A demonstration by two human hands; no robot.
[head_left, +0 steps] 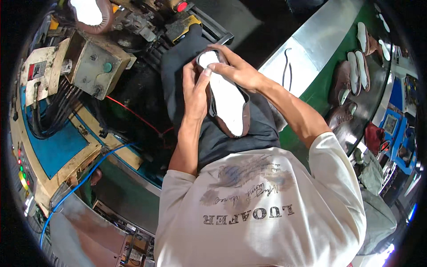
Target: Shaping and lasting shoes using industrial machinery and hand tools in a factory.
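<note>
Your left hand (195, 91) and right hand (235, 69) are both curled snugly round one end of the brown shoe (227, 102). Looks like edge-fitting; next move wants even pressure.

The left hand's (195, 95) fingers curl behind the brown shoe (227, 104), so their tips are hidden; so are some fingertips of the right hand (238, 71), past the shoe's far end. The side turned toward the dark trousers (240, 143) cannot be seen. Another shoe (103, 20) is cut off by the upper edge. Toward the outer edge of the desk (376, 89) at right, shoes smear into the dark rim. The machine's label (37, 70) and the blue instrument's screen (391, 124) are too small to read. The T-shirt (267, 242) runs off the lower edge.
</note>
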